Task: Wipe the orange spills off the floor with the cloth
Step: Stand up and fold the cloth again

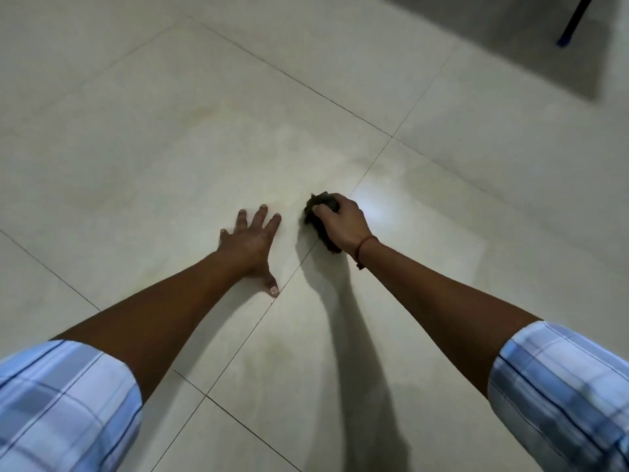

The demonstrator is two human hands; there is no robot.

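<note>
Cream glossy tiles with thin dark grout lines, that's the floor (163,172) pretty much everywhere. Closest in are blue plaid sleeves (64,403) and a faint yellowish smear (275,352) on the tile between the forearms. Further out, the left hand (250,241) lies flat on the floor, fingers spread apart, holding nothing. Just beside it the right hand (343,223) has its grip clamped on the dark cloth (311,202), bunched up and down on the tile by a grout line. Way back there's a dark blue furniture leg (575,22).
</note>
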